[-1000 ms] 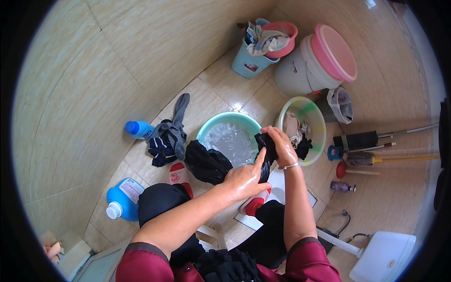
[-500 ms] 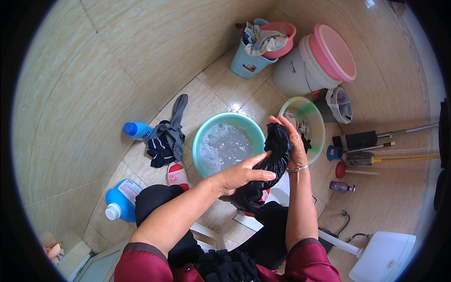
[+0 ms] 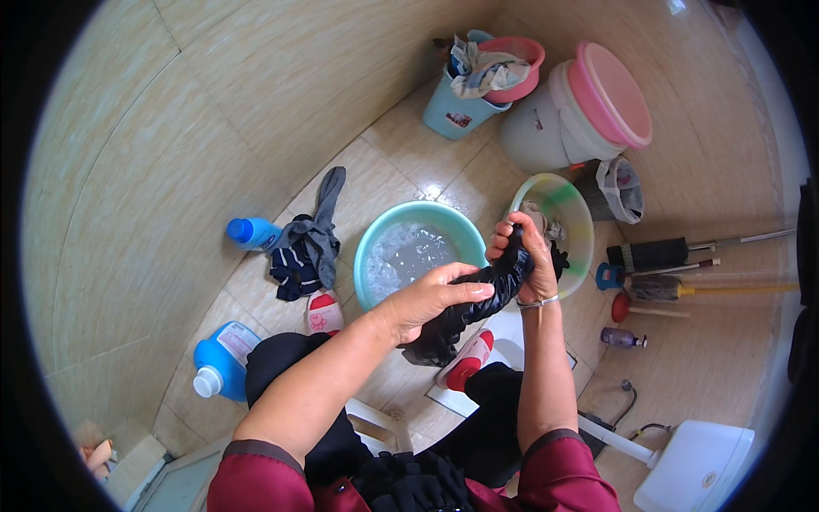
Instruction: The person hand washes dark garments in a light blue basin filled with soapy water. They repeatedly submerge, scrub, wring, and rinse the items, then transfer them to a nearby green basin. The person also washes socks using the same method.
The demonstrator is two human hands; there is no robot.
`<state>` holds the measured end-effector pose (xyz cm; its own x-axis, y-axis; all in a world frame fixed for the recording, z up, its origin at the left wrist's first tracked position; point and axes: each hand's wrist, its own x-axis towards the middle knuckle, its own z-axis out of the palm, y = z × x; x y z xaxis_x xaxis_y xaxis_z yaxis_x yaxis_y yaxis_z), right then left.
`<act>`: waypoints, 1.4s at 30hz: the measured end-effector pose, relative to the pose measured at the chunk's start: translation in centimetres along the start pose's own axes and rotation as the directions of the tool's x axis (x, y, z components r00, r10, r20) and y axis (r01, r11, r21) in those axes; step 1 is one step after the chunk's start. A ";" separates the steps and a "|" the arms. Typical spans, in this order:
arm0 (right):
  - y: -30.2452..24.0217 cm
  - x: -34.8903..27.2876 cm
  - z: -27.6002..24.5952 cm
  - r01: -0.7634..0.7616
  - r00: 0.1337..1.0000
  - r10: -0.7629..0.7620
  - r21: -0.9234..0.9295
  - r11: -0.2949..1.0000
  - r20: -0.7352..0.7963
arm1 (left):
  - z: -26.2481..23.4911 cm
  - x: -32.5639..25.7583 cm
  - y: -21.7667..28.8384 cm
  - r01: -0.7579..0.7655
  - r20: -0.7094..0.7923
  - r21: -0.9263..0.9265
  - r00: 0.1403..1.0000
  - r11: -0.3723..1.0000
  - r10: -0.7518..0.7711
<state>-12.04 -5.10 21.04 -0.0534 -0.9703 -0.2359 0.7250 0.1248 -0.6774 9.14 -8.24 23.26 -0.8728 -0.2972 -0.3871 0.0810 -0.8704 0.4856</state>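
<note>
A wet, shiny black piece of clothing (image 3: 456, 319) is stretched at a slant between my two hands, its loose lower end hanging above my lap. My left hand (image 3: 426, 300) grips its middle, thumb lying along the top. The upper end is wrapped in the fingers of my right hand (image 3: 534, 260), which has a bracelet at the wrist. Just left of the cloth, a teal basin (image 3: 362, 277) of foamy water stands on the floor. Behind my right hand is a translucent green-tinted basin (image 3: 583, 226) with small light and dark cloth pieces in it.
Dark socks and cloths (image 3: 309, 247) lie left of the teal basin, beside a small blue bottle (image 3: 252, 232). A large blue jug (image 3: 223, 363) stands nearer. Buckets (image 3: 533, 132) line the far wall; brushes and a mop (image 3: 653, 288) lie right. A white squat toilet (image 3: 509, 333) is below my right hand.
My right hand's outstretched fingers have curled round the upper end of the black clothing. The cloth is twisted tighter, and its lower end has risen, uncovering a red and white slipper.
</note>
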 end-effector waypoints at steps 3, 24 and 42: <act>0.0 -0.1 0.6 -0.034 0.999 0.030 -0.174 0.984 -0.025 | -0.4 -0.1 0.2 -0.042 -0.026 0.056 0.999 0.998 0.043; 2.9 0.9 0.6 -0.314 0.950 0.230 -0.636 0.705 -0.214 | -0.4 0.5 -2.6 -0.017 -0.093 0.964 0.913 0.264 0.398; -2.0 -0.6 8.1 0.426 0.774 -0.501 -0.904 -0.043 0.388 | -4.7 2.2 -1.7 0.000 -0.280 0.842 0.855 0.540 0.437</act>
<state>-7.87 -6.44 28.21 -0.1378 -0.8935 0.4273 -0.6749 -0.2311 -0.7008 9.34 -9.27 17.94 -0.5762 -0.7440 -0.3383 -0.3615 -0.1392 0.9219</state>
